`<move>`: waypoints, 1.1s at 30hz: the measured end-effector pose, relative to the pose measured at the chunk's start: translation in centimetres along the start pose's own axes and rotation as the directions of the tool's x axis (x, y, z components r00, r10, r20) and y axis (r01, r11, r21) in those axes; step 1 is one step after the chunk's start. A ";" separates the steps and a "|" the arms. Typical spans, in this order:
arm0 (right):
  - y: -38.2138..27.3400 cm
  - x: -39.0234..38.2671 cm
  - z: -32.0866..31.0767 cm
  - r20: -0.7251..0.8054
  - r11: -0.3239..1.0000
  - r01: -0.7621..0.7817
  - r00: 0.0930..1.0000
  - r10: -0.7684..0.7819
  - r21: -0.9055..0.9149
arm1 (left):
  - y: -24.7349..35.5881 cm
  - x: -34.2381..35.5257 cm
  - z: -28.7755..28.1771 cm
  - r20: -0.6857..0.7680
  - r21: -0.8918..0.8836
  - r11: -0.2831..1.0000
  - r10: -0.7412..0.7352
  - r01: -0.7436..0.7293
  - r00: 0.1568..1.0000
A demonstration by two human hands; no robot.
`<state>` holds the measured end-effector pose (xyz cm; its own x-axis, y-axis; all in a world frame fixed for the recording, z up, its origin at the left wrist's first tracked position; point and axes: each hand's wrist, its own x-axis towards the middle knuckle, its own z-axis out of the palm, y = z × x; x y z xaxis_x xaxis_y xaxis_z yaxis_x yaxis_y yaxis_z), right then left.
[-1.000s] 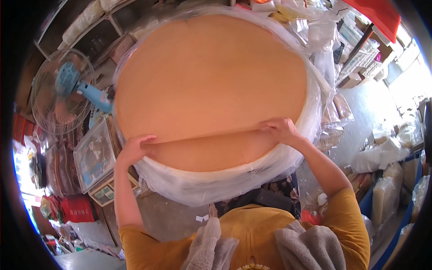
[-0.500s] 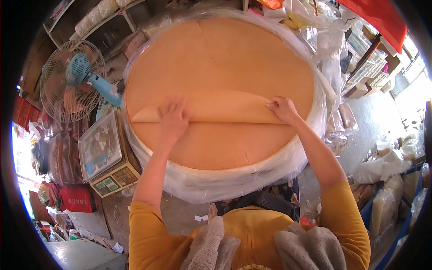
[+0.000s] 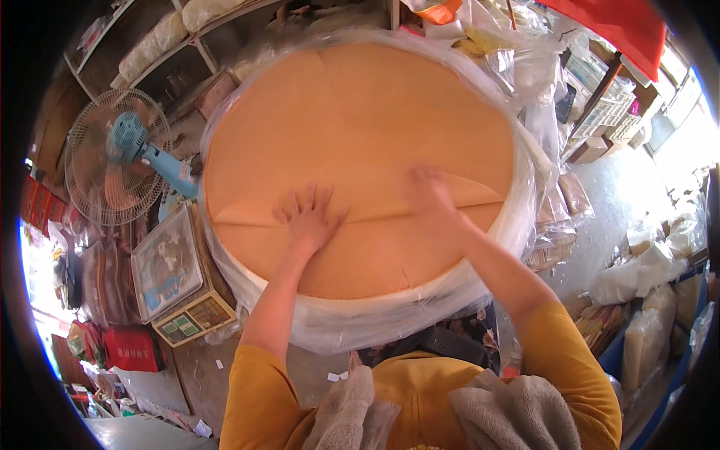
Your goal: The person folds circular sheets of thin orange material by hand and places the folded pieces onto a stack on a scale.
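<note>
A large round orange-tan sheet (image 3: 352, 112) lies on a round pad or base wrapped in clear plastic (image 3: 330, 330), whose makeup I cannot tell. Across its nearer part runs a folded-over flap (image 3: 476, 189) with a straight crease. My left hand (image 3: 311, 220) rests on the flap left of centre, fingers spread and holding nothing. My right hand (image 3: 433, 195) is on or just over the flap to the right, its fingers smeared by motion.
At left stand a blue fan (image 3: 129, 135) and a scale (image 3: 191, 319) bearing a clear-lidded tray (image 3: 169, 255), above a red bag (image 3: 131, 349). Shelves (image 3: 191, 41) line the back. Plastic bags (image 3: 540, 120) crowd the right, with wrapped bundles (image 3: 645, 337) nearer.
The lifted near edge has been folded back into a flap. My left hand has moved inward from the rim and spread open; my right hand has left the rim, moving leftward.
</note>
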<state>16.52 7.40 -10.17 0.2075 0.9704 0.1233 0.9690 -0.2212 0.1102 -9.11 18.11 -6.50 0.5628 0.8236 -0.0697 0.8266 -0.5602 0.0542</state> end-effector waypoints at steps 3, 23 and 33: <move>-3.5 -1.7 -1.5 -0.196 0.956 0.267 0.951 -0.240 0.125 | -0.3 -0.4 -0.9 0.077 0.001 1.000 -0.023 0.023 0.997; 20.7 12.1 -2.4 0.251 0.778 -0.220 0.964 0.083 0.589 | -21.0 21.9 -1.3 -0.244 -0.171 0.934 0.269 -0.314 0.932; 24.2 13.3 -9.0 0.491 0.924 0.048 0.836 -0.245 0.379 | -15.2 24.6 -7.9 0.173 0.322 0.924 0.159 -0.208 0.972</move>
<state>41.55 14.03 3.01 0.0021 0.9127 -0.4086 0.9565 -0.1211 -0.2655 -7.84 47.55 -1.14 0.6793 0.6965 -0.2310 0.6483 -0.7171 -0.2557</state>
